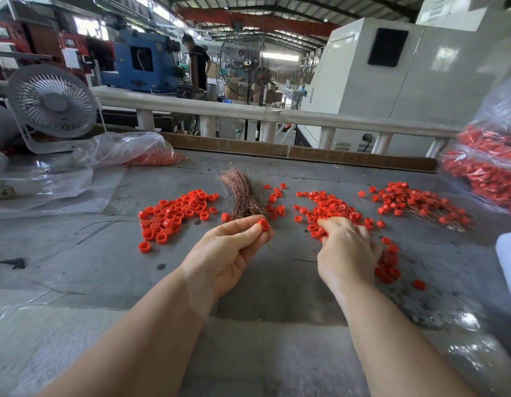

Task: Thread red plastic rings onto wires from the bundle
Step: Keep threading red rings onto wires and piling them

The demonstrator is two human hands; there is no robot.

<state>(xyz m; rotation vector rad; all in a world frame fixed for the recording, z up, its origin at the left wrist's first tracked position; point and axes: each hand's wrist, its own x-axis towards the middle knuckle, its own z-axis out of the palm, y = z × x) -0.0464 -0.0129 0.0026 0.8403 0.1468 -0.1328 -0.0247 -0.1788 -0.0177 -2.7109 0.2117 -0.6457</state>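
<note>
The left hand (230, 247) is pinching a red ring (263, 224) just in front of the wire bundle (242, 196); the right hand (347, 247) is lying curled on a ring pile (328, 210), and I cannot tell if it is holding any

The grey table (111, 259) carries a copper wire bundle (242, 196) just beyond the left fingers (250, 229), with a ring pile (174, 216) to their left. A second pile (328, 209) lies under and beyond the right fingers (324, 224), and wired rings (420, 204) lie farther right. Plastic bags (125, 150) of rings, a white fan (52, 104) and loose wires (105, 227) sit far left of the fingers.
</note>
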